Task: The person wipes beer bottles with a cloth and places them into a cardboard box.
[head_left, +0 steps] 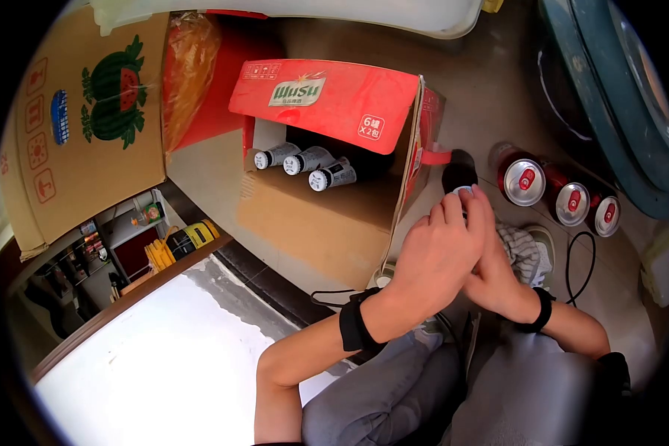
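My left hand (442,249) and my right hand (494,275) are closed together, fingers overlapping, around what looks like a dark bottle (459,169). Its dark end and a bit of whitish label stick out beyond my fingertips; the rest is hidden by my hands. Left of them a red Wusu carton (323,100) lies on its side with its opening toward me. Three bottles (305,160) with black caps and white neck labels lie inside, caps facing out. To the right, three red cans (526,181) sit on the floor with their silver tops showing.
A watermelon-printed cardboard box (89,126) stands at the left, beside orange plastic film (192,78). A white-topped surface (171,357) fills the lower left. A teal round object (609,97) stands at the upper right. A black cable (581,267) lies near my shoe (543,253).
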`<move>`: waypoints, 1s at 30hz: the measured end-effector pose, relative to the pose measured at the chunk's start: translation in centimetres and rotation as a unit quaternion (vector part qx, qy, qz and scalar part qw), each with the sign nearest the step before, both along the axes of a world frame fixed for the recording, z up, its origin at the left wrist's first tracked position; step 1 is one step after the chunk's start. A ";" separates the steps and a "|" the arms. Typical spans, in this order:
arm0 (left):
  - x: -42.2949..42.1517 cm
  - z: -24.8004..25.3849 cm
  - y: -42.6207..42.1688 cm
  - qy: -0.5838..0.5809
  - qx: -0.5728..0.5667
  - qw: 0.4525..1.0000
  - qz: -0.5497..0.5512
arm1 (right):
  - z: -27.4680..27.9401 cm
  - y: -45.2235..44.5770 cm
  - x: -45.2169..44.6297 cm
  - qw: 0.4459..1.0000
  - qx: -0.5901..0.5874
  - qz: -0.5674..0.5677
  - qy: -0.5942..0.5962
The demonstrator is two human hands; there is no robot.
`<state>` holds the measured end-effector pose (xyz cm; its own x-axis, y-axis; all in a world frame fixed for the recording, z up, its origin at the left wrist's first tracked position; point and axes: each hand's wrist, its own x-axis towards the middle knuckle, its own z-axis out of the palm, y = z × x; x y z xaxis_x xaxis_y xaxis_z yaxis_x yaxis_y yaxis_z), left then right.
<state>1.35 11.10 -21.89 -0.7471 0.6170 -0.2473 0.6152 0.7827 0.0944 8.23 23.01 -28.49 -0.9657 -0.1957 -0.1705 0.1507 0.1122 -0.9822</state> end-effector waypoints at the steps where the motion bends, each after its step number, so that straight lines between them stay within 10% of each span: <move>1: 0.4 0.5 -0.2 -0.010 0.022 1.000 -0.003 | 0.1 0.1 0.2 1.000 -0.001 -0.008 0.001; 18: 2.6 20.8 -8.7 -0.155 0.303 0.937 0.076 | 6.9 2.0 -3.6 0.881 0.021 0.433 0.188; 22: 2.9 21.5 -10.8 -0.059 0.392 0.917 0.044 | 8.1 -1.3 -3.0 0.896 -0.076 0.380 0.217; 30: 4.2 21.7 -14.1 0.185 0.311 0.875 0.320 | 9.0 -6.2 -2.5 0.967 -0.137 0.158 0.145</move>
<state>5.50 -3.01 -0.19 -0.9469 -0.0287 0.3203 0.1476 0.8462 0.5120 5.70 16.77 -19.53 -0.8501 -0.4876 0.1990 -0.1356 -0.1624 -0.9774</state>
